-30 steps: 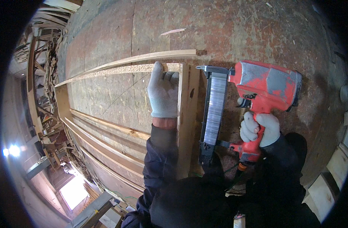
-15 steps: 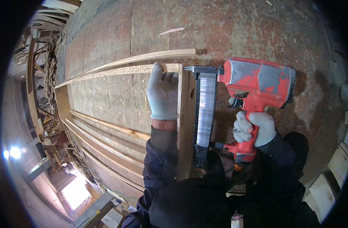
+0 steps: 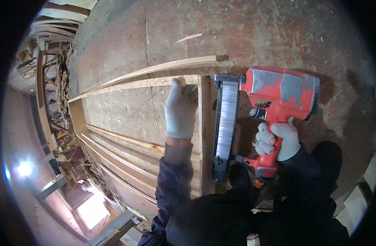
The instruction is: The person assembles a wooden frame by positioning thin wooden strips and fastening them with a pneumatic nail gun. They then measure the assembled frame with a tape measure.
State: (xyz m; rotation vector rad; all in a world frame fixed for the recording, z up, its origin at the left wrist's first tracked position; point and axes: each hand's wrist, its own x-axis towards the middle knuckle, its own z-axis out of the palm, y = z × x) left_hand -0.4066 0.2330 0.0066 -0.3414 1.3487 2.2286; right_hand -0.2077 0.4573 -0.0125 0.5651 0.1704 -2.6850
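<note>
My left hand (image 3: pixel 180 110), in a pale knit glove, is closed round the far rail of a wooden frame (image 3: pixel 147 82), close to its right corner. A crosspiece (image 3: pixel 201 135) meets that rail at the corner. In my gloved right hand (image 3: pixel 278 139) is a red and grey nail gun (image 3: pixel 282 90), held by its handle. Its long magazine, filled with a silvery nail strip (image 3: pixel 227 119), lies alongside the crosspiece. The nose of the gun points left at the corner, with a small gap between them.
A loose wooden strip (image 3: pixel 167 64) lies just beyond the frame on the worn board surface (image 3: pixel 253 33). Several more rails (image 3: pixel 126 141) run across the frame's near side. Scrap wood (image 3: pixel 65 78) is heaped at the left, and a pinkish sliver (image 3: pixel 190 37) lies farther off.
The whole view has shifted slightly. The gap between the gun's nose and the frame corner has widened a little. Both hands keep their holds.
</note>
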